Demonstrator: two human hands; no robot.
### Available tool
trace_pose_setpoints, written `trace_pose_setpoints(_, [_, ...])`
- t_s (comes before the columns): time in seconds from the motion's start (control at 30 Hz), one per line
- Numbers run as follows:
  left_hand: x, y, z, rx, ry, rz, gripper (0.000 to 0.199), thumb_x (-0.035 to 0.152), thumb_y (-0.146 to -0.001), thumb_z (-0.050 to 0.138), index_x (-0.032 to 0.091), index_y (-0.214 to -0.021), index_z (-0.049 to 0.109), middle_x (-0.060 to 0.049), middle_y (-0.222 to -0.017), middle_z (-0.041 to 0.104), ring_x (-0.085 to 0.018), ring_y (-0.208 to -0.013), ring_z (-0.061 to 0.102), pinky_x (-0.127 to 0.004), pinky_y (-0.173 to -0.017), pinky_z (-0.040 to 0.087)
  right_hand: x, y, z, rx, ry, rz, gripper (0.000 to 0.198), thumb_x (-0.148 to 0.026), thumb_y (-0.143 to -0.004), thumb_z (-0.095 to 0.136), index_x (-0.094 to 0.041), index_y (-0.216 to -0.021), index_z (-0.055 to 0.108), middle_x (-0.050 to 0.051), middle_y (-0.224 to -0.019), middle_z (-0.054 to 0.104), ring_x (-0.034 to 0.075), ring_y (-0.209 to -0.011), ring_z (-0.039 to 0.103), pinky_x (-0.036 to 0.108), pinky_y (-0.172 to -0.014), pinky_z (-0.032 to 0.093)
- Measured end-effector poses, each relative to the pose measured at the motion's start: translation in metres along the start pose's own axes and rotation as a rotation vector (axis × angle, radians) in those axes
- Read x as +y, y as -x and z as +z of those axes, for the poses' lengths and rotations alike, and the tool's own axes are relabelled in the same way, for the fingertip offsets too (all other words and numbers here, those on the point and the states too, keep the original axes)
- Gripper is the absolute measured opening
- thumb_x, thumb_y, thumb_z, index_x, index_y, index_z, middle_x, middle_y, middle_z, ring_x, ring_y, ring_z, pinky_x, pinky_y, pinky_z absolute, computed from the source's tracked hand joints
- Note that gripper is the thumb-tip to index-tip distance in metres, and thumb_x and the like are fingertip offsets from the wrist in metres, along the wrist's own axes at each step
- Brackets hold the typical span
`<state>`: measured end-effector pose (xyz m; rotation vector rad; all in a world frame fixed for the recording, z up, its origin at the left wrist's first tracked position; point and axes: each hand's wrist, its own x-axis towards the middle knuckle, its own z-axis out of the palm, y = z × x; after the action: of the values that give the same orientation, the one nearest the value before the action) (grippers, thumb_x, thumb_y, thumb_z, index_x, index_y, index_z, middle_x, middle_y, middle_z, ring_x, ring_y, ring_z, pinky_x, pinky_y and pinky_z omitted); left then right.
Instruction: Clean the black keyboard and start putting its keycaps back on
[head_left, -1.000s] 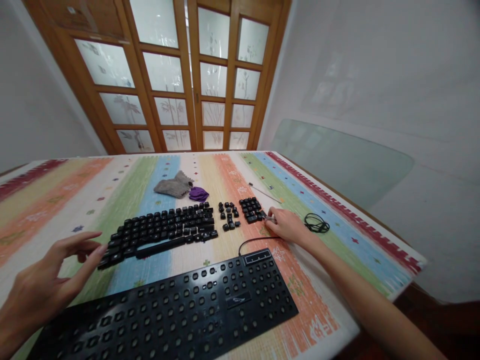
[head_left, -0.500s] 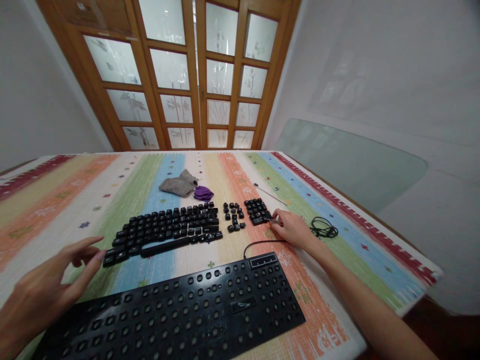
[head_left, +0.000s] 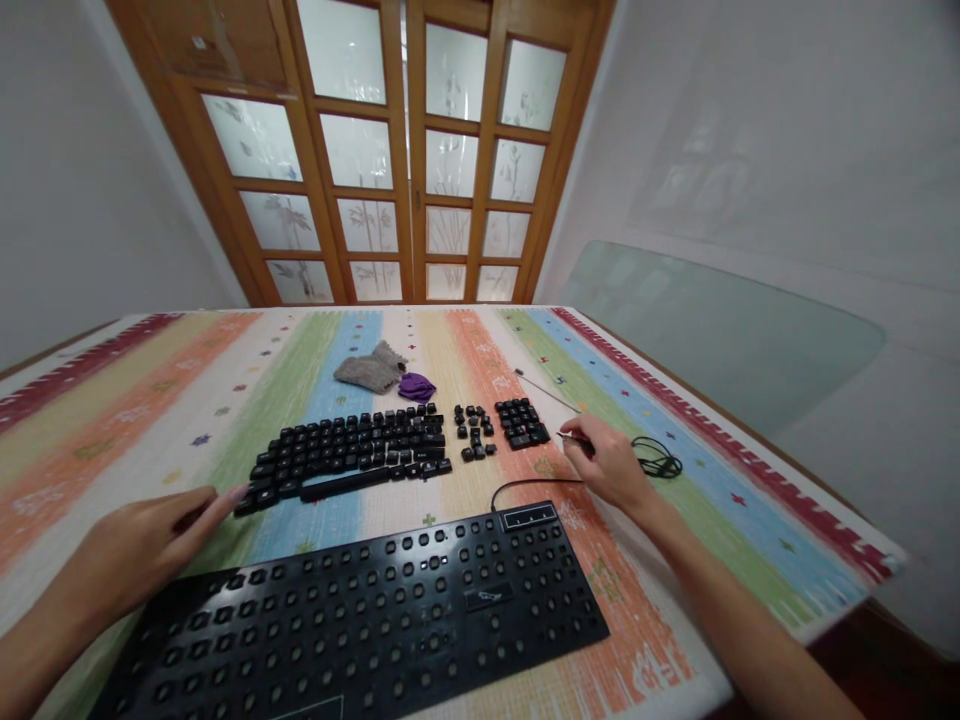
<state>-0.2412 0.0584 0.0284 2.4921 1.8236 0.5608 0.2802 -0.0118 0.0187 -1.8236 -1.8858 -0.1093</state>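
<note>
Evidently the left hand point(head_left: 142, 545) grips nothing that shows: its thumb stretches out and the other fingers bend loosely. Its tip is at the near left corner of the main keycap block point(head_left: 337, 450); whether it touches, I cannot tell. That block spreads rightward from the left fingertips, with the long space bar point(head_left: 352, 485) along its near edge. Such loose caps should be light, stiff and a little slick, best pinched singly by their side walls; a broad push would likely scatter the rows.

Nearer the person than either hand's fingertips lies the capless keyboard point(head_left: 352, 620), probably rigid and heavier, better taken by its two short ends than across the exposed sockets. Farther right, between the two hands' fingers, come the small keycap cluster point(head_left: 472, 430) and the number-pad block point(head_left: 519, 425), the latter just left of the right fingertips. The right hand point(head_left: 592, 450) pinches a thin tool point(head_left: 570, 437) between thumb and finger, too small to identify. Just beyond that hand, the coiled cable point(head_left: 656, 460) looks soft and bendy.
</note>
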Motion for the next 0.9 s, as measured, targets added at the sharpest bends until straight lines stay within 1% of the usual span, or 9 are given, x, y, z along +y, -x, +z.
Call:
trace_pose_setpoints(0.1, [0.002, 0.000, -0.004, -0.270, 0.014, -0.005, 0.054, 0.064, -0.085, 0.035, 0.027, -0.069, 0.071, -0.002, -0.064, 0.072, -0.027, -0.066, 0.071, -0.032, -0.064, 0.049, -0.003, 0.004, -0.006, -0.015, -0.053, -0.082, 0.020, -0.027, -0.084, 0.041, -0.019, -0.084, 0.059, 0.007, -0.078, 0.064, 0.020, -0.071, 0.057, 0.031, -0.072, 0.041])
trace_pose_setpoints(0.17, [0.004, 0.003, -0.005, -0.342, 0.020, -0.001, 0.059, 0.067, -0.088, 0.035, 0.025, -0.062, 0.066, -0.001, -0.056, 0.067, -0.025, -0.060, 0.068, -0.031, -0.062, 0.047, -0.003, 0.006, -0.008, -0.056, -0.055, -0.103, 0.021, -0.030, -0.086, 0.042, -0.020, -0.077, 0.058, 0.006, -0.071, 0.062, 0.019, -0.065, 0.056, 0.030, -0.068, 0.039])
trace_pose_setpoints(0.23, [0.005, 0.006, -0.007, -0.370, -0.005, -0.023, 0.062, 0.071, -0.087, 0.038, 0.023, -0.056, 0.061, 0.000, -0.051, 0.062, -0.025, -0.057, 0.065, -0.030, -0.059, 0.045, -0.002, 0.008, -0.009, -0.086, -0.050, -0.112, 0.025, -0.034, -0.087, 0.044, -0.021, -0.069, 0.056, 0.004, -0.061, 0.059, 0.018, -0.058, 0.053, 0.029, -0.063, 0.037])
trace_pose_setpoints(0.33, [0.004, 0.011, -0.012, -0.436, 0.037, -0.112, 0.060, 0.075, -0.082, 0.045, 0.021, -0.057, 0.055, 0.001, -0.052, 0.059, -0.025, -0.057, 0.065, -0.029, -0.054, 0.044, -0.006, 0.010, -0.007, -0.150, -0.079, -0.156, 0.034, -0.040, -0.089, 0.045, -0.022, -0.061, 0.053, 0.002, -0.054, 0.055, 0.016, -0.052, 0.050, 0.028, -0.059, 0.035])
trace_pose_setpoints(0.43, [0.000, 0.016, -0.017, -0.657, 0.244, -0.258, 0.055, 0.075, -0.080, 0.050, 0.021, -0.067, 0.049, 0.004, -0.050, 0.057, -0.022, -0.043, 0.060, -0.027, -0.044, 0.040, -0.015, 0.013, -0.003, -0.301, -0.175, -0.213, 0.036, -0.045, -0.091, 0.047, -0.020, -0.068, 0.059, 0.002, -0.058, 0.060, 0.016, -0.054, 0.053, 0.027, -0.058, 0.036])
trace_pose_setpoints(0.53, [-0.003, 0.020, -0.021, -0.820, 0.390, -0.276, 0.051, 0.069, -0.071, 0.065, 0.022, -0.073, 0.044, 0.006, -0.048, 0.053, -0.019, -0.038, 0.057, -0.023, -0.038, 0.035, -0.024, 0.015, 0.000, -0.465, -0.250, -0.261, 0.031, -0.047, -0.091, 0.054, -0.019, -0.080, 0.064, 0.003, -0.069, 0.066, 0.016, -0.060, 0.058, 0.026, -0.060, 0.038])
trace_pose_setpoints(0.63, [-0.005, 0.021, -0.023, -0.853, 0.438, -0.223, 0.052, 0.063, -0.065, 0.073, 0.022, -0.075, 0.043, 0.006, -0.049, 0.052, -0.017, -0.038, 0.056, -0.021, -0.038, 0.034, -0.028, 0.016, 0.003, -0.555, -0.232, -0.293, 0.030, -0.047, -0.089, 0.059, -0.018, -0.084, 0.066, 0.003, -0.073, 0.067, 0.016, -0.063, 0.059, 0.026, -0.061, 0.039])
trace_pose_setpoints(0.77, [-0.005, 0.018, -0.021, -0.833, 0.436, -0.183, 0.054, 0.068, -0.067, 0.068, 0.022, -0.076, 0.042, 0.006, -0.048, 0.053, -0.016, -0.036, 0.054, -0.021, -0.036, 0.033, -0.028, 0.013, 0.003, -0.593, -0.208, -0.271, 0.036, -0.052, -0.088, 0.061, -0.017, -0.083, 0.065, 0.004, -0.076, 0.068, 0.017, -0.067, 0.060, 0.027, -0.062, 0.038])
trace_pose_setpoints(0.9, [0.008, 0.015, -0.017, -0.836, 0.443, -0.177, 0.057, 0.074, -0.068, 0.063, 0.022, -0.079, 0.043, 0.004, -0.050, 0.057, -0.016, -0.037, 0.055, -0.022, -0.038, 0.038, -0.020, 0.009, -0.005, -0.585, -0.167, -0.230, 0.037, -0.053, -0.088, 0.059, -0.017, -0.082, 0.064, 0.003, -0.073, 0.067, 0.018, -0.067, 0.059, 0.027, -0.061, 0.036])
